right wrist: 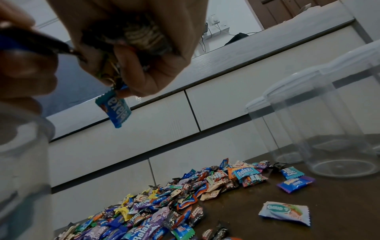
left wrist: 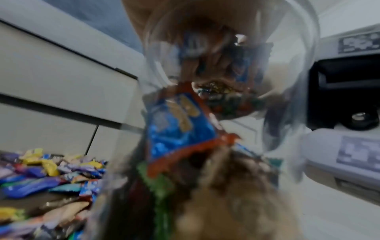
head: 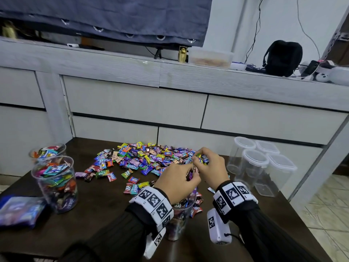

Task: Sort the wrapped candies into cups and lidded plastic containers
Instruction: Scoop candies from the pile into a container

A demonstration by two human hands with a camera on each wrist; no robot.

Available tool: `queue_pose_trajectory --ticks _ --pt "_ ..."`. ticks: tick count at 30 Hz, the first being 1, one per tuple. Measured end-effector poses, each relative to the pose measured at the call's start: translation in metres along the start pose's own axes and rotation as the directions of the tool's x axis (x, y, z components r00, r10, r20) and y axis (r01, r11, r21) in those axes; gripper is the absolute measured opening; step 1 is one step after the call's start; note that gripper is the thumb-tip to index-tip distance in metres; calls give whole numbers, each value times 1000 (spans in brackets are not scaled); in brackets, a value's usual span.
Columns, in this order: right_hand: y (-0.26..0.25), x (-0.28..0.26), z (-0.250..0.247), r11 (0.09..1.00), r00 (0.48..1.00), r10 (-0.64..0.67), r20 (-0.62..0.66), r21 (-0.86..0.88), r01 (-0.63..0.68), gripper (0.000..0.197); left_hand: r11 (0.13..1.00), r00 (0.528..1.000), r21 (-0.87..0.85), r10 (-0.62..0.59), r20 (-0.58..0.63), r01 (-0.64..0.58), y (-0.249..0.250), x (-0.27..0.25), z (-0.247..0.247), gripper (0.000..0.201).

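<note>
A heap of wrapped candies [head: 149, 159] in mixed colours lies mid-table. Both hands hover at its near right side, fingertips almost meeting. My left hand [head: 189, 173] pinches a few dark wrapped candies above a clear cup [head: 180, 222] that holds some candies. My right hand [head: 201, 158] is curled round a bunch of candies; in the right wrist view a blue candy [right wrist: 114, 110] dangles from its fingers [right wrist: 144, 76]. The left wrist view is blurred: a blue and orange candy [left wrist: 179, 126] shows through the cup wall.
Two clear cups full of candies [head: 56, 184] [head: 48, 152] stand at the table's left, beside a blue packet [head: 18, 210]. Several empty lidded plastic containers [head: 260, 167] stand at the right. Pale drawer fronts [head: 136, 103] rise behind the table.
</note>
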State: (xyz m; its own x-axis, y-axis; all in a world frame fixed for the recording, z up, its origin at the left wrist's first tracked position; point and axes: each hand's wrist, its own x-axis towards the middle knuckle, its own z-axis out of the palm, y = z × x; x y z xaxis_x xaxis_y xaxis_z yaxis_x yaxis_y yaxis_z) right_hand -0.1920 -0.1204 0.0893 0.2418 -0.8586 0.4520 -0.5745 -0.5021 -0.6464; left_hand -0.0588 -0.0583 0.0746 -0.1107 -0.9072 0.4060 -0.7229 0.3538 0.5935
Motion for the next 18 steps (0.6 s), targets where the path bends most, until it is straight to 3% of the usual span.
queue_pose_trajectory --ticks 4,10,18 --pt "3 3 -3 1000 1000 8 11 -9 -8 8 1000 1000 5 -9 24 9 -1 -4 1 28" --pt "10 4 -7 1000 1000 10 6 -9 -10 5 965 977 162 193 94 -206 -7 -8 -5 26" --pt "12 5 -5 1000 1000 8 0 -23 -8 6 975 972 25 219 86 -221 -10 -16 -5 26"
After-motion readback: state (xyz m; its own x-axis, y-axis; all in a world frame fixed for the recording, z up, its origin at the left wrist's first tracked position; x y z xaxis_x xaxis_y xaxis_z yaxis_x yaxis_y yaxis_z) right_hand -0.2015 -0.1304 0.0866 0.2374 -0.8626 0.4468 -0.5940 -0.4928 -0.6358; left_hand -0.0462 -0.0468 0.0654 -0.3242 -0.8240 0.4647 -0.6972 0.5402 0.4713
